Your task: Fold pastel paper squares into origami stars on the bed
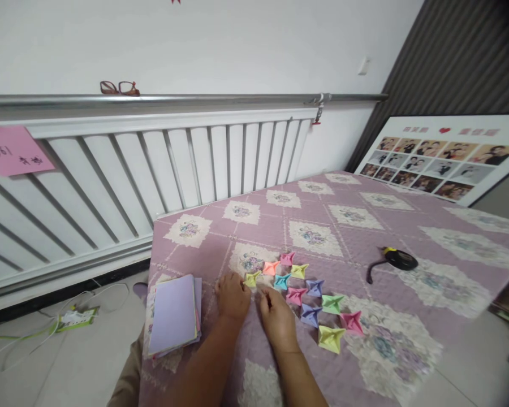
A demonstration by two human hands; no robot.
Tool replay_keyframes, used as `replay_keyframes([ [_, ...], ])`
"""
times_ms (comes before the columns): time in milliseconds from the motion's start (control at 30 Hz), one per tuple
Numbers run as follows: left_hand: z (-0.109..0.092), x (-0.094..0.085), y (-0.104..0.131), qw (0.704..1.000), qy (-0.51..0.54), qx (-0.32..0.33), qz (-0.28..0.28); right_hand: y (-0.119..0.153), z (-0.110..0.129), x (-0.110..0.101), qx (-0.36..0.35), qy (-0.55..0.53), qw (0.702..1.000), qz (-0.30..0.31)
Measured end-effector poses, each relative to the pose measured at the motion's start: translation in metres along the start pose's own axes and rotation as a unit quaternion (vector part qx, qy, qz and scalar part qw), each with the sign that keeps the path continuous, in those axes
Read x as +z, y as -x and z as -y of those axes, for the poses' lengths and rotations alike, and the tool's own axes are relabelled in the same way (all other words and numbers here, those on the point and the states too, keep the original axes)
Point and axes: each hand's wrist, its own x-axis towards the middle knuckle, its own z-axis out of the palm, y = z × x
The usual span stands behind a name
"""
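My left hand (pixel 233 297) rests palm down on the cloth, its fingers bent under and largely hidden. Its thumb side is at a small yellow folded paper boat (pixel 251 279); whether it grips the boat is unclear. My right hand (pixel 277 319) lies just to the right with loosely curled fingers, and nothing shows in it. Its fingertips are close to the yellow boat. Beside it stand several more folded boats in slanting rows, among them a teal one (pixel 282 281), an orange one (pixel 271 268), a pink one (pixel 296 296) and a larger yellow one (pixel 331 338).
A stack of coloured paper (pixel 173 316) lies left of my left hand on the flowered tablecloth (pixel 275 217). Farther right is a black and yellow tape measure (pixel 400 259). A white radiator (pixel 203 164) borders the far side, and a framed photo board (pixel 441 161) leans at the back right.
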Motion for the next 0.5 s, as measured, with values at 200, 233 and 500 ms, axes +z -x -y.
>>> replay_keyframes([
  [200, -0.0014, -0.0016, 0.0002, 1.000, -0.002, -0.003, 0.002, 0.0004, 0.0005, -0.0014, 0.001, -0.010, 1.000, -0.005],
  [233, -0.0018, -0.0018, 0.0003, 1.000, -0.002, -0.004, 0.002, 0.0005, 0.0008, -0.0017, 0.002, -0.011, 1.000, -0.005],
  [500, -0.0024, -0.0026, 0.0002, 1.000, 0.008, -0.005, 0.000, 0.0003, 0.0034, -0.0034, 0.009, -0.013, 1.000, -0.003],
])
